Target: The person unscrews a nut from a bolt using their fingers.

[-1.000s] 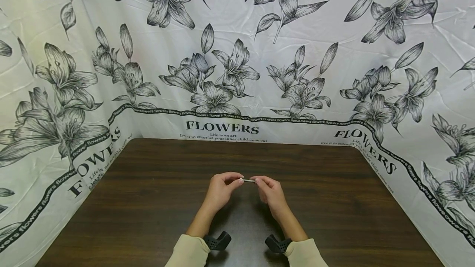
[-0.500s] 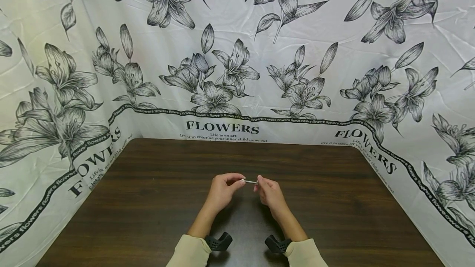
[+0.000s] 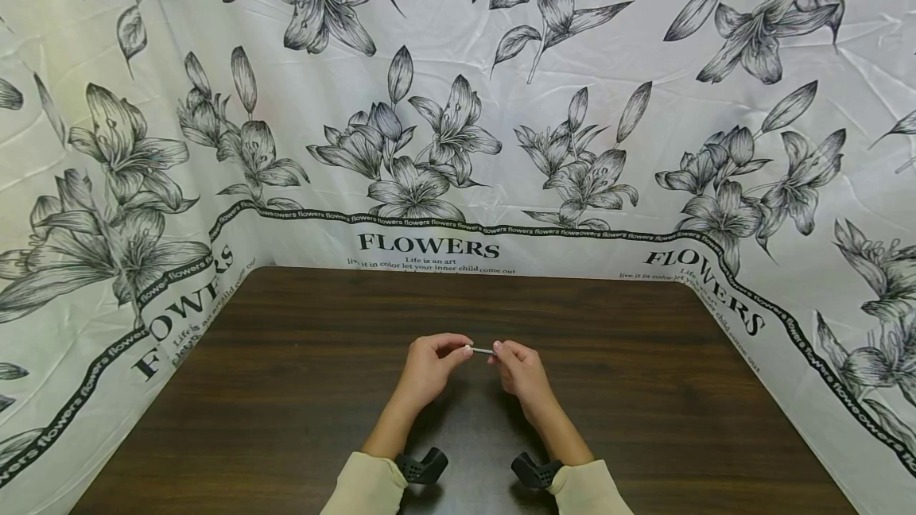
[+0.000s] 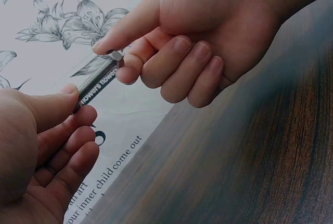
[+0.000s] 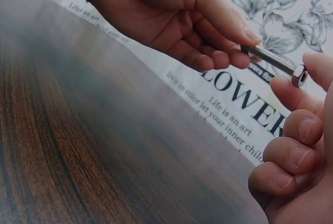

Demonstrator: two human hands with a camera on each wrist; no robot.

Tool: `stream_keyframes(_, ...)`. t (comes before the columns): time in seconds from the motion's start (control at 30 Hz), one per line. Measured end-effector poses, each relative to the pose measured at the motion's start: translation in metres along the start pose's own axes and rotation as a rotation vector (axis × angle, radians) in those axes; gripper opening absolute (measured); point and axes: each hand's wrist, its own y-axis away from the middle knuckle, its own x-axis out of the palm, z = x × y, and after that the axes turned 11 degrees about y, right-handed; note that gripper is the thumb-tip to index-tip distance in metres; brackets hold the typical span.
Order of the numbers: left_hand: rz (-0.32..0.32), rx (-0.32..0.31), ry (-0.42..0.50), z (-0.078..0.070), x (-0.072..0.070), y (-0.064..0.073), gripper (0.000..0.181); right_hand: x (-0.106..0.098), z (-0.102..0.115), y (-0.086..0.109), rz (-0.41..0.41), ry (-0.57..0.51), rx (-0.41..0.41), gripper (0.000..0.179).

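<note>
A slim threaded metal bolt is held level above the table between the two hands. My left hand pinches one end of it between thumb and forefinger, which hide that end. At the opposite end sits a shiny hex nut, with a dark recess showing in its outer face. The thumb and forefinger of my right hand lie on either side of this nut and pinch it; the other right fingers are curled in. Bare thread shows between the hands.
Beneath the hands spreads a dark wood-grain table. A white curtain printed with black flowers and lettering surrounds its back and sides. Each wrist wears a black camera mount.
The right fingertips have drawn back, bared the nut around half a second ago, and closed on it again. The left hand has stayed almost still, holding the bolt.
</note>
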Motion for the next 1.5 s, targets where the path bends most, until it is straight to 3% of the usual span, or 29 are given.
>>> stream_keyframes(0.13, -0.01, -0.005, 0.003, 0.02, 0.0, -0.004, 0.008, 0.0, 0.0, 0.001, 0.006, -0.013, -0.035, 0.026)
stream_keyframes(0.3, -0.002, -0.005, 0.018, 0.026, -0.003, -0.005, 0.007, -0.001, -0.001, 0.001, 0.011, -0.023, -0.064, 0.017)
stream_keyframes(0.5, 0.008, -0.005, 0.019, 0.025, -0.006, -0.004, 0.011, -0.001, 0.0, 0.001, 0.008, -0.038, -0.078, 0.015)
stream_keyframes(0.73, 0.006, -0.035, 0.02, 0.026, -0.007, -0.005, 0.008, -0.001, 0.0, 0.0, 0.014, -0.036, -0.111, 0.031)
stream_keyframes(1.07, -0.013, -0.045, 0.037, 0.025, -0.008, -0.006, 0.01, -0.005, -0.003, -0.001, 0.021, -0.002, -0.183, 0.022)
stream_keyframes(1.17, -0.033, -0.039, 0.037, 0.019, -0.008, -0.005, 0.009, -0.005, -0.002, -0.002, 0.015, 0.01, -0.182, 0.023)
stream_keyframes(1.33, -0.039, -0.013, 0.028, -0.004, -0.007, 0.0, 0.008, -0.006, -0.001, -0.002, -0.008, 0.059, -0.162, 0.022)
stream_keyframes(1.4, -0.031, 0.003, 0.012, 0.0, -0.008, 0.0, 0.007, -0.006, 0.0, -0.002, -0.025, 0.105, -0.158, 0.021)
stream_keyframes(1.5, -0.021, -0.006, 0.015, 0.018, -0.011, -0.002, 0.009, -0.004, 0.008, 0.001, -0.044, 0.208, -0.159, 0.019)
